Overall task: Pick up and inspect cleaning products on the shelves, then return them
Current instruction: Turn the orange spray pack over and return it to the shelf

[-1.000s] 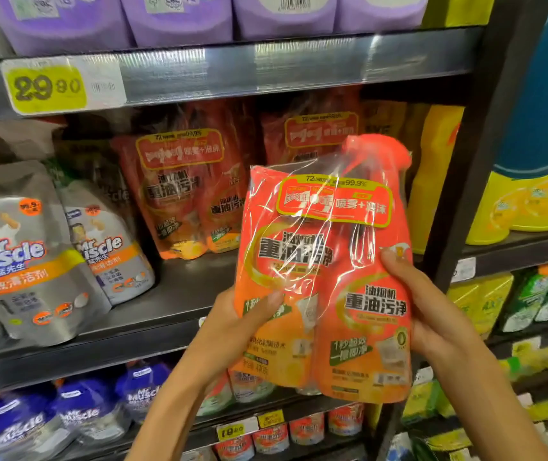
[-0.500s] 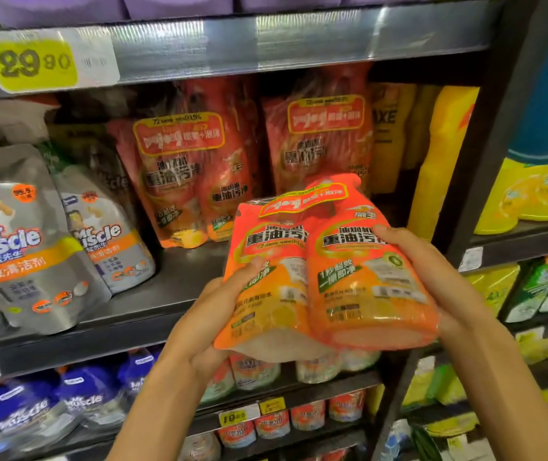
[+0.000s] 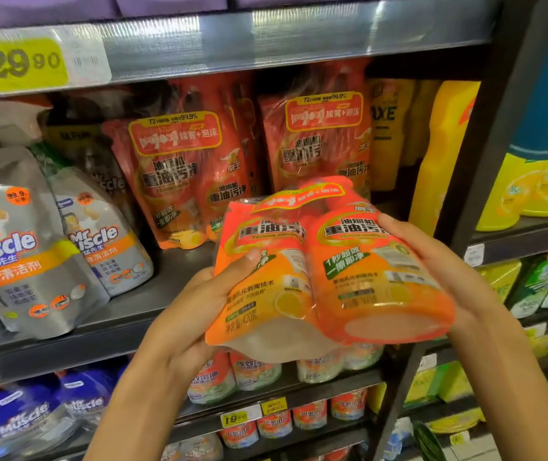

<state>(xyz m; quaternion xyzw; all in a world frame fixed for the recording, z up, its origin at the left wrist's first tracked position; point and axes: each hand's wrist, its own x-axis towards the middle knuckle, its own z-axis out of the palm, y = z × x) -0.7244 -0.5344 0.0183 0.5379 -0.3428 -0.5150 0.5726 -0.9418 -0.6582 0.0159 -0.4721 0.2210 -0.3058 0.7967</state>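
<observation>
An orange twin-pack of cleaner, a refill pouch and a spray bottle wrapped together in clear film, is held in front of the middle shelf. It lies tilted back, its bottom end facing me and its top pointing at the shelf. My left hand grips the pouch side with the thumb across the front. My right hand cups the bottle side, fingers curled over its upper edge. Two matching orange packs stand on the shelf behind it.
Grey Mr Muscle pouches stand at the left of the same shelf, yellow bottles at its right. A dark shelf upright runs down the right side. Above is a shelf edge with a yellow price tag. Small orange and blue packs fill the lower shelf.
The twin-pack has tipped from upright to leaning back with its base toward me, and both hands have brought it lower and a little to the right.
</observation>
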